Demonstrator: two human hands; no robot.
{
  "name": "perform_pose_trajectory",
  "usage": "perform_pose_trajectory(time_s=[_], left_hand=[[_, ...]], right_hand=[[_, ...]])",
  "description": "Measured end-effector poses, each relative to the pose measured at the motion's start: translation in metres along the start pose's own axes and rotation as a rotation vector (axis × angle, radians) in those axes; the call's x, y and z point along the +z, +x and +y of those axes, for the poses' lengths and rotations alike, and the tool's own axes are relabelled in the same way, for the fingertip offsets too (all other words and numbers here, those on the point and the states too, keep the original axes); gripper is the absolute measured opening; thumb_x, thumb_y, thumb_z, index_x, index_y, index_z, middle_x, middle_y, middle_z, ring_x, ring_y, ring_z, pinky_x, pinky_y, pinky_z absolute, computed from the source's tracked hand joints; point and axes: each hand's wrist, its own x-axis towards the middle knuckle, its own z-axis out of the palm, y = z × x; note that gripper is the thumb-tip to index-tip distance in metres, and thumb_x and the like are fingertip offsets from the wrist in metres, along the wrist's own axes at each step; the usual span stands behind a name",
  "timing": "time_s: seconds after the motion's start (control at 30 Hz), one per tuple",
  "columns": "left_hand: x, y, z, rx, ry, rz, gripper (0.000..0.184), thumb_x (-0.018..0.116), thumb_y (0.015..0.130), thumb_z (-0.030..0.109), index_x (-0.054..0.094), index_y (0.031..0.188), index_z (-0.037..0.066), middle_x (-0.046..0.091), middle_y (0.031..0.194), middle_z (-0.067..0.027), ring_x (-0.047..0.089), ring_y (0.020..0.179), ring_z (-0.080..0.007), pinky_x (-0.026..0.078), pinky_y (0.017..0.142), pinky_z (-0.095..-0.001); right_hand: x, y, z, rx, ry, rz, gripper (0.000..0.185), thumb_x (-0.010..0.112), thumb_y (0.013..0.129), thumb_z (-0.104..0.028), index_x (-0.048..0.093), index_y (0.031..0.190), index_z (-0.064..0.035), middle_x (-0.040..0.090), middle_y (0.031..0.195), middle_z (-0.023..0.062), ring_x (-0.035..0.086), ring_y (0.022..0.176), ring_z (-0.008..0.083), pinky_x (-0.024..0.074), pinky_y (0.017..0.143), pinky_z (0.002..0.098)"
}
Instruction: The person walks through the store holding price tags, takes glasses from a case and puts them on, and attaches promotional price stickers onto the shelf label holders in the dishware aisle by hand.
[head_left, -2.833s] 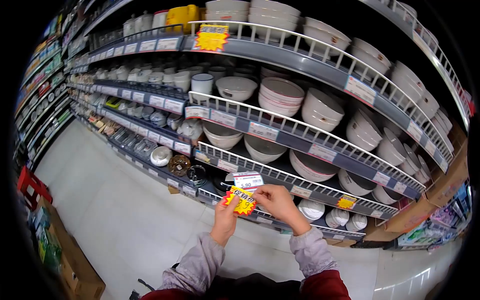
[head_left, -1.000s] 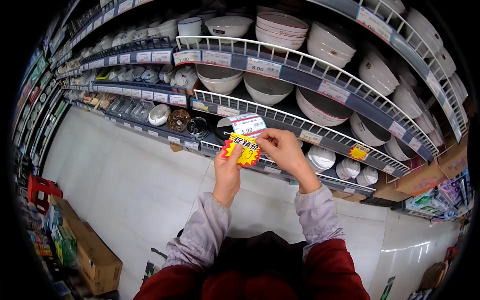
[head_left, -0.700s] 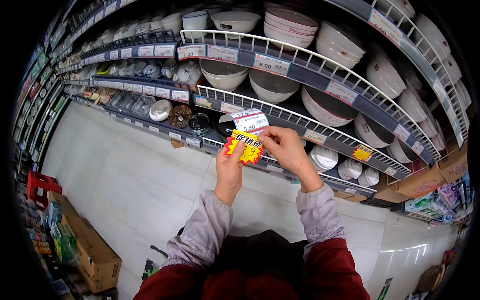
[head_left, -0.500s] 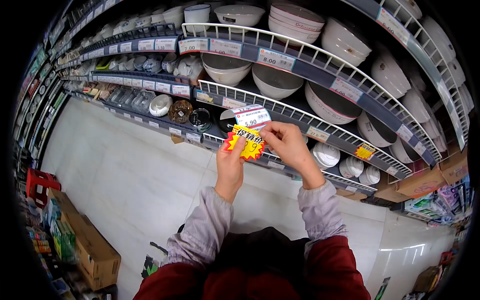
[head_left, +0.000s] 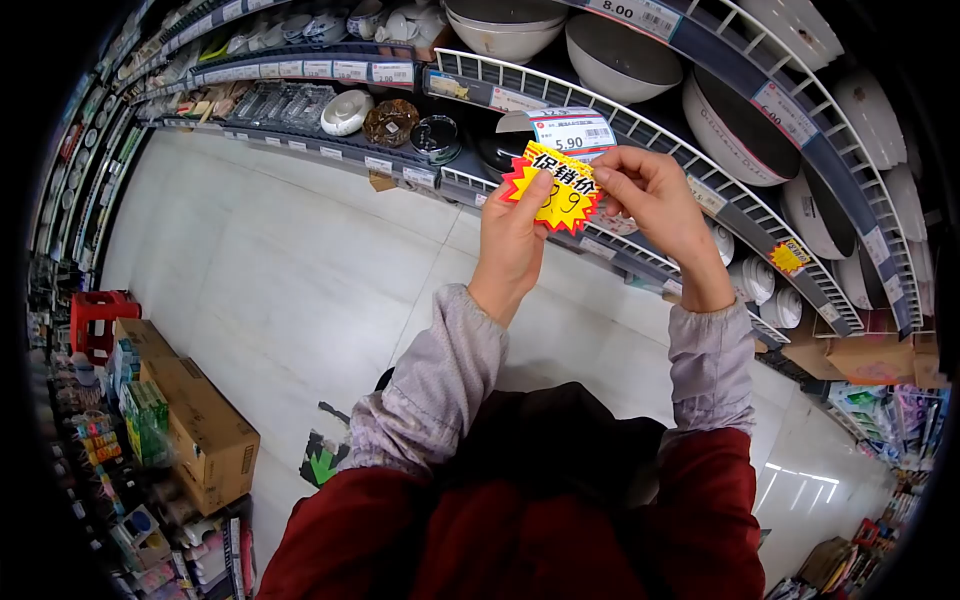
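My left hand (head_left: 512, 245) is closed on a yellow starburst tag (head_left: 556, 190) with a red edge, black characters and a handwritten 9. The thumb lies over the tag's left part. My right hand (head_left: 655, 200) pinches at the tag's upper right edge, where a white price label reading 5.90 (head_left: 572, 134) stands just behind. Whether the right fingers grip the tag or the label is hard to tell. That label curls, with more paper behind it. Beyond it, a black round dish (head_left: 497, 150) is partly hidden on the lower shelf.
Large white bowls (head_left: 735, 130) stand on shelves behind white wire rails (head_left: 620, 120). Glass ashtrays (head_left: 391, 121) sit on the low shelf at the left. Cardboard boxes (head_left: 208, 425) and a red stool (head_left: 98, 322) are on the tiled floor at left. A green arrow (head_left: 322, 465) marks the floor.
The view has tilted further down and turned, so the shelves sit higher. Both hands appear higher and further right, still around the yellow tag, which keeps nearly the same hold.
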Motion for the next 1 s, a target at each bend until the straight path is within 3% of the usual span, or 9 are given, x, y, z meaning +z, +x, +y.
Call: perform_pose_trajectory(time_s=[0.4, 0.5, 0.67, 1.0], left_hand=[[-0.007, 0.004, -0.004, -0.024, 0.036, -0.012, 0.020, 0.057, 0.088, 0.015, 0.056, 0.103, 0.003, 0.063, 0.095, -0.0055, 0.062, 0.081, -0.0117, 0.051, 0.068, -0.0246], [-0.004, 0.003, -0.005, -0.045, 0.036, -0.018, 0.019, 0.057, 0.088, 0.015, 0.056, 0.103, 0.003, 0.063, 0.094, -0.0063, 0.062, 0.081, -0.0119, 0.051, 0.068, -0.0247], [-0.001, 0.001, -0.008, -0.059, 0.045, -0.023, 0.019, 0.057, 0.088, 0.015, 0.055, 0.102, 0.002, 0.063, 0.092, -0.0071, 0.063, 0.079, -0.0130, 0.052, 0.067, -0.0248], [0.002, 0.000, -0.011, -0.091, 0.048, -0.043, 0.019, 0.056, 0.088, 0.014, 0.056, 0.103, 0.002, 0.063, 0.093, -0.0074, 0.063, 0.080, -0.0128, 0.053, 0.066, -0.0252]], right_hand=[[-0.005, 0.001, -0.006, 0.109, -0.022, -0.025, 0.020, 0.055, 0.087, -0.014, 0.060, 0.091, 0.0057, 0.060, 0.075, 0.0037, 0.051, 0.057, 0.0044, 0.0413, 0.051, 0.0185], [-0.008, 0.000, -0.004, 0.106, -0.115, -0.063, 0.020, 0.056, 0.086, -0.013, 0.060, 0.089, 0.0062, 0.059, 0.072, 0.0032, 0.051, 0.057, 0.0045, 0.0412, 0.051, 0.0193], [-0.005, -0.010, -0.001, -0.010, -0.183, 0.055, 0.016, 0.057, 0.084, -0.010, 0.061, 0.085, 0.0055, 0.060, 0.066, 0.0040, 0.053, 0.056, 0.0053, 0.0409, 0.050, 0.0206], [-0.012, -0.013, 0.007, 0.006, -0.118, 0.055, 0.012, 0.059, 0.082, -0.007, 0.060, 0.083, 0.0049, 0.061, 0.070, 0.0024, 0.053, 0.060, 0.0036, 0.0415, 0.051, 0.0190]])
